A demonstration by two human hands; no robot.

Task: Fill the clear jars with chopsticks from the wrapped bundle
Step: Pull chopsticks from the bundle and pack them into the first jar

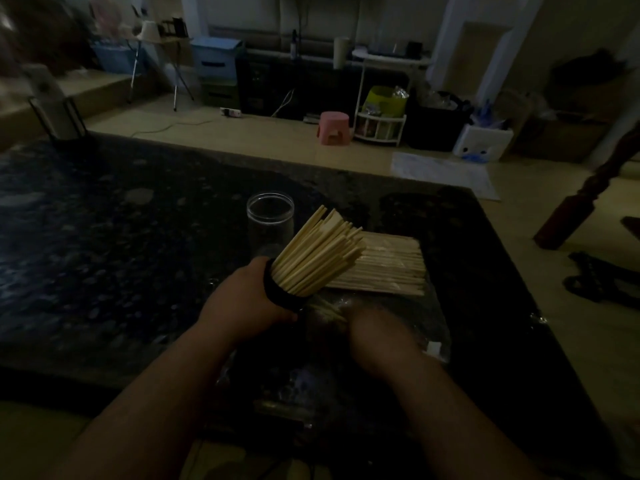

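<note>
My left hand (242,299) grips a clear jar with a black rim (277,292), tilted toward the right and packed with pale wooden chopsticks (318,254) that fan out of its mouth. My right hand (374,337) is on the jar's lower end; it is blurred, and how its fingers lie is unclear. A second clear jar (270,223) stands upright and holds nothing, just behind the tilted one. The wrapped bundle of chopsticks (384,268) lies flat on the dark table to the right, on clear plastic wrap (426,323).
The dark speckled table (104,254) stretches out to the left; its right edge runs diagonally near the bundle. A dark wooden post (575,209) stands on the floor to the right. A pink stool (334,128) and storage clutter sit far behind.
</note>
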